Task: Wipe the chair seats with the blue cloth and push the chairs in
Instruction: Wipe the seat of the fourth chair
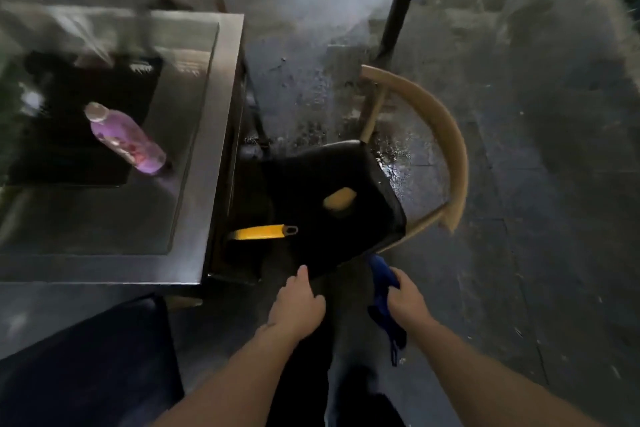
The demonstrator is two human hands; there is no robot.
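A chair with a black seat and a curved tan wooden backrest stands turned at an angle beside the table's right edge. On the seat lie a yellow sponge and a yellow-handled tool near the table side. My left hand hovers just short of the seat's near edge, fingers loosely curled and holding nothing. My right hand is closed around a blue cloth, which hangs down below the seat's near right corner.
A dark glossy table fills the left side, with a pink bottle lying on it. Another black chair seat sits at bottom left. A black pole rises beyond the chair. The floor is wet and shiny.
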